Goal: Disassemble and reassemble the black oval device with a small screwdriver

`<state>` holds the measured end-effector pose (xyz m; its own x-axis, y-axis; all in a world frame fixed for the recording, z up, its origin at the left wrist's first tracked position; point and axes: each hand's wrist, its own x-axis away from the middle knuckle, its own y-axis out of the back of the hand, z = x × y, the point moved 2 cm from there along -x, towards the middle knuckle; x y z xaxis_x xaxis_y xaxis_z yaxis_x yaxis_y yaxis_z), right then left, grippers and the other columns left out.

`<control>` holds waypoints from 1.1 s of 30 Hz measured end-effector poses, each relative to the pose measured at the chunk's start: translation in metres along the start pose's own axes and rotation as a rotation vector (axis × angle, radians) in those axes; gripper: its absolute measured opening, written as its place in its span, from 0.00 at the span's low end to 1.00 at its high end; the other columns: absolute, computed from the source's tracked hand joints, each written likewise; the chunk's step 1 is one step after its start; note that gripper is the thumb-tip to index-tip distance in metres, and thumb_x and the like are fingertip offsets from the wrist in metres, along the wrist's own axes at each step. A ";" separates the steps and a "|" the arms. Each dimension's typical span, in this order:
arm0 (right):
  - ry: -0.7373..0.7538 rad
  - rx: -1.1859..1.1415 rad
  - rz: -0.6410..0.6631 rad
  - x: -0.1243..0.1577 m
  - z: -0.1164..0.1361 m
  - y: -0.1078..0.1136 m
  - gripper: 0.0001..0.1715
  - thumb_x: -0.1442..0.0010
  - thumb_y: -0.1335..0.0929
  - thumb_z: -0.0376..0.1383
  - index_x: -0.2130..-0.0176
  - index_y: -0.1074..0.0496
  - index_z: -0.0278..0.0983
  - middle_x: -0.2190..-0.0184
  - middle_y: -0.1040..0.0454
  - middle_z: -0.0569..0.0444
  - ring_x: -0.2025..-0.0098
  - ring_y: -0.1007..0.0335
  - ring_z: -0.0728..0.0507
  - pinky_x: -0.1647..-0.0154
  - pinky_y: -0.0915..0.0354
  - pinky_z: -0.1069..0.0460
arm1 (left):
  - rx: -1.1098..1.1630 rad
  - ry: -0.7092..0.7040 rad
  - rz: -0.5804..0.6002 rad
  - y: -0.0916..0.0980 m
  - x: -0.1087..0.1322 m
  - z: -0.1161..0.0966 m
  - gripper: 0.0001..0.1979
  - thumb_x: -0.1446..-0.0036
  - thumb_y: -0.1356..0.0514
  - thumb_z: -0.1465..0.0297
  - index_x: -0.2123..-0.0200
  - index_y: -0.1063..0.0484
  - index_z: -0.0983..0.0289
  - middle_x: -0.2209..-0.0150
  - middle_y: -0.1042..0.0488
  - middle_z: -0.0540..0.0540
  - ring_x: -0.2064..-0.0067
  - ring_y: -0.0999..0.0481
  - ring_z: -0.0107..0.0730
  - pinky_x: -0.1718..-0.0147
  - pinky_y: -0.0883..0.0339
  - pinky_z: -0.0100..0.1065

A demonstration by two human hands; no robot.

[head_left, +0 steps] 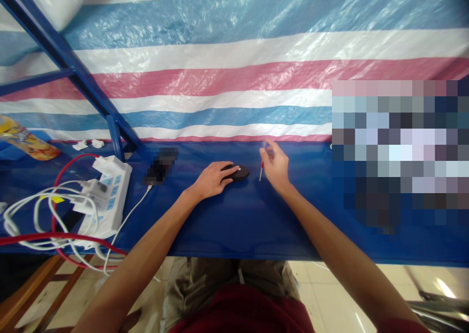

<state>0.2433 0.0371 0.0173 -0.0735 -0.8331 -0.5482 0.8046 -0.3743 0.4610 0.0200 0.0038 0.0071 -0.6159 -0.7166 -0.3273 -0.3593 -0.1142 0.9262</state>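
A black computer mouse (241,174) lies on the blue tabletop (234,225), and my left hand (211,181) grips its left end, with fingers over the top and the thumb along the near side. Just right of the mouse, my right hand (277,166) is closed around a small screwdriver (261,171). Its thin metal shaft points down toward the table, with a bit of red near the fingers. The fingers of that hand are slightly blurred, and most of the screwdriver's handle is hidden in them. A small gap separates the screwdriver from the mouse.
Left of me lie a white power strip (119,191), tangled white cables (36,206), a red cable (69,236) and a pixelated dark object (159,167) on a cable. A yellow package (29,140) sits far left. Blue metal bars (88,93) rise before a striped sheet (220,78).
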 end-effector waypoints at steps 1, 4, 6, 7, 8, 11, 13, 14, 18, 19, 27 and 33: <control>0.009 -0.095 -0.075 0.000 0.003 0.004 0.25 0.36 0.40 0.44 0.43 0.38 0.37 0.60 0.28 0.48 0.72 0.29 0.46 0.68 0.31 0.50 | 0.003 -0.003 0.000 0.000 0.000 -0.001 0.20 0.36 0.47 0.66 0.41 0.35 0.57 0.42 0.33 0.58 0.42 0.33 0.42 0.43 0.40 0.46; 0.063 -0.240 -0.188 0.005 0.011 0.008 0.26 0.36 0.39 0.45 0.41 0.41 0.40 0.57 0.30 0.49 0.70 0.26 0.47 0.66 0.29 0.51 | 0.010 -0.016 -0.007 0.000 0.000 -0.002 0.20 0.36 0.47 0.66 0.41 0.35 0.57 0.42 0.33 0.58 0.42 0.34 0.42 0.43 0.40 0.46; 0.097 -0.228 -0.181 0.010 0.014 0.005 0.25 0.37 0.37 0.45 0.42 0.40 0.41 0.57 0.30 0.50 0.67 0.26 0.47 0.63 0.28 0.51 | 0.008 -0.025 -0.015 0.001 0.000 -0.003 0.20 0.36 0.47 0.66 0.41 0.35 0.58 0.42 0.33 0.58 0.42 0.34 0.42 0.43 0.40 0.46; 0.117 -0.211 -0.170 0.012 0.015 0.004 0.25 0.37 0.37 0.45 0.43 0.39 0.41 0.58 0.29 0.50 0.67 0.26 0.47 0.62 0.28 0.51 | 0.006 -0.029 -0.019 0.001 0.000 -0.003 0.20 0.36 0.47 0.66 0.41 0.35 0.58 0.43 0.33 0.59 0.42 0.33 0.42 0.43 0.40 0.45; 0.143 -0.191 -0.156 0.014 0.015 0.002 0.24 0.37 0.36 0.45 0.44 0.37 0.41 0.59 0.29 0.50 0.66 0.26 0.46 0.60 0.28 0.50 | 0.003 -0.031 -0.020 0.001 0.000 -0.003 0.20 0.36 0.47 0.66 0.41 0.34 0.59 0.43 0.33 0.59 0.43 0.33 0.42 0.43 0.40 0.45; 0.222 -0.126 -0.115 0.017 0.019 0.001 0.21 0.38 0.35 0.44 0.47 0.34 0.40 0.60 0.27 0.50 0.64 0.27 0.45 0.56 0.28 0.49 | -0.002 -0.034 -0.024 0.000 0.000 -0.004 0.20 0.36 0.47 0.66 0.41 0.34 0.58 0.43 0.33 0.58 0.43 0.33 0.42 0.43 0.39 0.45; 0.256 -0.081 -0.072 0.018 0.023 0.002 0.20 0.38 0.36 0.43 0.47 0.33 0.40 0.61 0.26 0.49 0.64 0.27 0.44 0.56 0.28 0.48 | -0.004 -0.031 -0.020 -0.001 0.000 -0.004 0.20 0.37 0.46 0.66 0.41 0.35 0.57 0.43 0.33 0.58 0.42 0.34 0.42 0.43 0.39 0.45; 0.267 -0.070 -0.049 0.018 0.025 0.003 0.20 0.37 0.36 0.43 0.47 0.33 0.40 0.61 0.26 0.48 0.63 0.27 0.44 0.56 0.28 0.47 | -0.006 -0.026 -0.018 -0.001 0.000 -0.004 0.20 0.37 0.46 0.66 0.41 0.35 0.57 0.42 0.33 0.57 0.42 0.34 0.41 0.43 0.40 0.45; 0.277 -0.107 -0.068 0.013 0.033 0.004 0.19 0.36 0.38 0.41 0.46 0.35 0.40 0.56 0.26 0.47 0.61 0.27 0.44 0.54 0.29 0.47 | -0.019 0.037 0.019 0.002 -0.003 -0.005 0.21 0.38 0.45 0.67 0.42 0.35 0.56 0.42 0.34 0.56 0.43 0.32 0.41 0.44 0.37 0.42; 0.270 -0.110 -0.089 0.011 0.035 0.004 0.19 0.36 0.37 0.41 0.47 0.35 0.40 0.56 0.26 0.47 0.63 0.27 0.45 0.55 0.29 0.47 | -0.024 0.058 0.043 0.004 -0.005 -0.006 0.21 0.39 0.44 0.68 0.42 0.36 0.56 0.43 0.34 0.55 0.45 0.30 0.40 0.46 0.35 0.41; 0.399 -0.100 -0.128 -0.001 0.035 0.000 0.16 0.35 0.39 0.38 0.50 0.30 0.37 0.59 0.26 0.46 0.64 0.28 0.45 0.57 0.29 0.47 | -0.141 0.174 0.355 0.025 -0.041 -0.016 0.24 0.48 0.39 0.70 0.48 0.37 0.57 0.53 0.30 0.56 0.58 0.24 0.43 0.60 0.31 0.37; 0.464 -0.114 -0.235 -0.004 0.028 -0.005 0.16 0.37 0.36 0.36 0.50 0.29 0.36 0.61 0.26 0.47 0.65 0.30 0.45 0.61 0.29 0.47 | -0.101 0.164 0.603 0.036 -0.081 -0.008 0.28 0.55 0.35 0.70 0.49 0.37 0.57 0.53 0.29 0.55 0.55 0.26 0.45 0.59 0.33 0.36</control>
<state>0.2233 0.0308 0.0364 -0.0124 -0.4545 -0.8906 0.8588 -0.4611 0.2234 0.0627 0.0523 0.0684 -0.5713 -0.7703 0.2834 0.0904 0.2842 0.9545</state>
